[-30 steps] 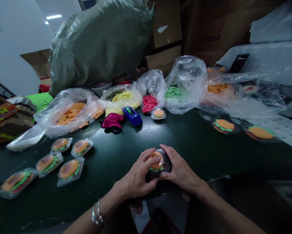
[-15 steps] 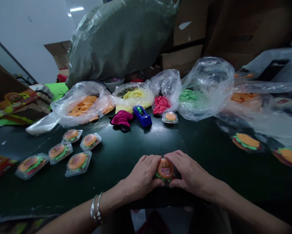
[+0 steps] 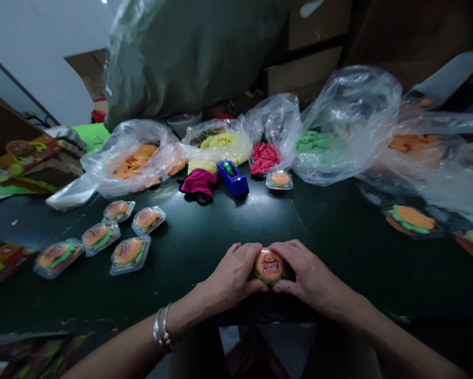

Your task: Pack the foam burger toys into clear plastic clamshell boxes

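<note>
Near the front edge of the dark green table, a burger-shaped candy in a clear plastic case (image 3: 269,266) sits between my two hands. My left hand (image 3: 236,271) curls round its left side, and my right hand (image 3: 301,271) wraps its right side, thumbs at the front and fingers at the back. The orange top carries a printed label; the hands cover the case's sides. To the left, several more packed burgers (image 3: 129,252) lie in a loose group. One further packed burger (image 3: 279,180) stands at the back, beside a blue tape dispenser (image 3: 233,178).
Along the back stand clear bags of orange pieces (image 3: 136,160), yellow pieces (image 3: 217,140), red pieces (image 3: 264,158) and green pieces (image 3: 313,141). A magenta cloth (image 3: 199,183) lies by the dispenser. At right are loose burgers (image 3: 412,218); at left, a printed box (image 3: 27,152).
The view has tilted down a little and shifted slightly left. Both hands keep their hold on the burger case, whose label now faces up more plainly.
</note>
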`<state>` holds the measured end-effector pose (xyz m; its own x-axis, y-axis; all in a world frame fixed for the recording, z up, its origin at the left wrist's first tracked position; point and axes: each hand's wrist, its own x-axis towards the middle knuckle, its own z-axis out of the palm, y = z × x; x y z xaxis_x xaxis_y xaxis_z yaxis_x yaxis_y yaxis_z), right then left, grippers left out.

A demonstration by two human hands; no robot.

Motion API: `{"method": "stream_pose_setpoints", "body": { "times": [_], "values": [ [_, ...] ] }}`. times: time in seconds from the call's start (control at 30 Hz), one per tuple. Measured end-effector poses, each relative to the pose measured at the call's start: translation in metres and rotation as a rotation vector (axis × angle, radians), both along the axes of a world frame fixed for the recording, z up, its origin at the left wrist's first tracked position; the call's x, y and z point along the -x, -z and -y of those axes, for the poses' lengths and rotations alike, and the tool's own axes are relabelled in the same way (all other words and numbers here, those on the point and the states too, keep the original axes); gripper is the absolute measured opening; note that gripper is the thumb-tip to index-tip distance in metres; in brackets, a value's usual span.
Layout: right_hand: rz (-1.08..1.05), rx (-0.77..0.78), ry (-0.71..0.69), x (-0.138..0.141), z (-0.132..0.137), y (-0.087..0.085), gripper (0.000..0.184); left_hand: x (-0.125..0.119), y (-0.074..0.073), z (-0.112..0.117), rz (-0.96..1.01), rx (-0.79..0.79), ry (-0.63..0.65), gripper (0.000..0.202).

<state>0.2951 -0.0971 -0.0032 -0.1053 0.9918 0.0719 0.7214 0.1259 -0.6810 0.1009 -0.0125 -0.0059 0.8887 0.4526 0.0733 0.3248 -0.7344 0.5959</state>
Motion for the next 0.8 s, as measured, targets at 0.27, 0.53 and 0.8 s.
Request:
{"method": "stream_pose_setpoints", "body": {
  "times": [0.27,0.53,0.8],
  "values": [
    [0.091,-0.05,0.009,0.005,-0.008,-0.002,0.058,0.008,-0.016,-0.017,0.101,0.378,-0.217,0.079],
    [0.073,-0.189,0.09,0.013,0.011,0.016,0.056,-0.024,-0.007,-0.037,0.016,0.792,-0.387,0.026],
    [-0.101,-0.314,0.148,0.016,0.045,0.024,0.06,-0.016,-0.014,0.013,0.359,0.951,-0.472,0.034]
  ]
}}
